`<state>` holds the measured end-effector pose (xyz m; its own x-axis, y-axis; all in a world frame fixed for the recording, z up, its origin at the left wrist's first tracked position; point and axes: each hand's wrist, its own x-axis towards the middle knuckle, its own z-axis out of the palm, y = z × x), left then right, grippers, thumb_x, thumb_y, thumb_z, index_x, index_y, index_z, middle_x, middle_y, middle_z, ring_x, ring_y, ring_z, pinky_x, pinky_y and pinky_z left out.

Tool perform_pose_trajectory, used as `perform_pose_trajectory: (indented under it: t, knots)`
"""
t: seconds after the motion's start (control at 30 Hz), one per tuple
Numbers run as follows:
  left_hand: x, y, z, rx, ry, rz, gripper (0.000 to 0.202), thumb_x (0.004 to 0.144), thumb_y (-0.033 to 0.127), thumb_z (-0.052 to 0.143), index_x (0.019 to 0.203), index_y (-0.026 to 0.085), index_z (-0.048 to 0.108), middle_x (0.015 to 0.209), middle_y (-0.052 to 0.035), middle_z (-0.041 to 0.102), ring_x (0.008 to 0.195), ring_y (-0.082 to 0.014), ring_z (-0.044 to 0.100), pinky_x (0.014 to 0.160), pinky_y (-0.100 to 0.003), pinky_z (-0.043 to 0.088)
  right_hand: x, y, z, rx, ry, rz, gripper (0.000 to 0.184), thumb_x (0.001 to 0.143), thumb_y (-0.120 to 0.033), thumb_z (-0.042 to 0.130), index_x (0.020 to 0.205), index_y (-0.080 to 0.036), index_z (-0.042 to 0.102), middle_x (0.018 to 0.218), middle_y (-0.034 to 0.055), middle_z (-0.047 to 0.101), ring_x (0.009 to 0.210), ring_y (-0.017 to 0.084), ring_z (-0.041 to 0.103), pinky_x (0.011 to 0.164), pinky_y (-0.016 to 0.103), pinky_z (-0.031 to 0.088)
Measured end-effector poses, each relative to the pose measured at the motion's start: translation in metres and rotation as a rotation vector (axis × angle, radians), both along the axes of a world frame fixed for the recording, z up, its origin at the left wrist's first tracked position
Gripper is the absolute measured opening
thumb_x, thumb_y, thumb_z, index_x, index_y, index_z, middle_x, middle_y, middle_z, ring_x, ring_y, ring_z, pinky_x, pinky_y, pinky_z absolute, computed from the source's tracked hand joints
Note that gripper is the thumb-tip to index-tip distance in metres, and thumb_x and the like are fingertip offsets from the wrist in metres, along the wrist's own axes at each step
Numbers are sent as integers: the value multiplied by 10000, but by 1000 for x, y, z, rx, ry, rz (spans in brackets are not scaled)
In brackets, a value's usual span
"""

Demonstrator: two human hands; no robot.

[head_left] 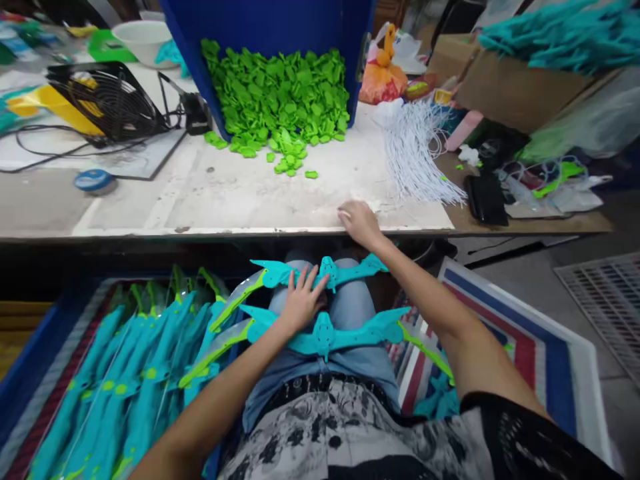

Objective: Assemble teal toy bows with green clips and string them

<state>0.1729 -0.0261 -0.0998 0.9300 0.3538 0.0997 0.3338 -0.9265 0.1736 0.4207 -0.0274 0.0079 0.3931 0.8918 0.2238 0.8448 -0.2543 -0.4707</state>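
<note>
Two teal plastic toy bows lie across my lap, one farther out (345, 270) and one nearer my body (350, 332). My left hand (301, 300) rests flat between them with its fingers spread, touching the farther bow. My right hand (357, 221) reaches up to the near edge of the white worktable (225, 200), fingers curled down onto the surface; I cannot make out whether it holds anything. A bundle of white strings (417, 153) lies just beyond that hand. A heap of small green plastic pieces (280, 93) spills from a blue bin (270, 23).
A blue crate at lower left holds several teal and green bows (125, 373). On the table stand a black fan (107, 100), a tape roll (94, 180), a white bowl (145, 37), a black wallet (485, 198) and a cardboard box (520, 87). A striped mat (540, 353) lies at right.
</note>
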Motion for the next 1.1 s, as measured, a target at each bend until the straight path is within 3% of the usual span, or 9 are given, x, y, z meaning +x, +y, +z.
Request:
perform_pose_trajectory:
  t: [0.13,0.23,0.4,0.5,0.63,0.73,0.9,1.0,1.1]
  knots:
    - [-26,-10,-9,-2,-1,-45,617,863,127,468,1447,292,360,1549,-127,241,1425,-369,192,1084,-639,222,34,122,-9,-48,-159,28,412,851,-154,491,1253,-97,564,1362,171,512,1235,312,420,1025,468,357]
    - [-40,-7,-7,-25,-40,-40,560,865,64,390,1406,199,441,1524,-149,298,1423,-327,226,1103,-542,280,39,155,-14,-100,-169,-10,308,864,-140,463,1110,-70,636,1223,200,596,1206,325,445,1007,481,357]
    - [-16,25,13,-120,-142,60,479,916,241,432,1382,129,449,1471,-181,384,1385,-326,307,1098,-503,307,33,111,-6,-73,310,-108,209,848,-194,494,772,-94,661,803,126,693,786,201,639,789,370,491]
    - [18,32,22,-218,-148,37,594,898,379,490,1403,83,385,1454,-230,375,1361,-353,326,1079,-521,325,31,67,-2,-164,623,-153,216,806,-217,516,659,-107,629,616,75,660,466,117,559,567,287,484]
    - [41,-3,31,-284,-103,-70,452,920,383,445,1286,127,517,1351,-210,476,1253,-350,431,1010,-508,384,33,33,2,-257,264,-253,261,788,-267,554,594,-118,645,568,98,640,559,188,617,637,331,503]
    - [34,-43,33,-403,81,-295,453,904,421,482,1287,184,522,1148,-146,583,1032,-280,561,877,-412,475,39,23,2,-245,-75,-278,238,803,-315,577,796,-114,702,785,155,691,852,289,637,803,424,485]
    - [18,-79,31,-603,242,-491,413,898,327,515,1311,318,516,1091,-70,581,1008,-223,582,833,-320,494,51,16,-12,-107,-220,-20,291,866,-276,500,1073,-129,642,1113,150,643,1069,288,527,961,453,388]
    - [20,-76,34,-743,171,-429,378,874,324,553,1246,262,583,1095,-80,596,1008,-211,592,862,-309,494,54,20,-20,-137,-243,23,282,880,-287,480,1050,-126,637,1106,154,637,1093,314,489,963,485,352]
    - [28,-48,40,-759,-150,-172,330,899,326,493,1165,175,618,1159,-126,594,1102,-222,555,962,-339,454,51,22,-20,-121,-233,-18,275,886,-294,464,990,-120,650,1050,159,646,1095,331,477,947,499,341]
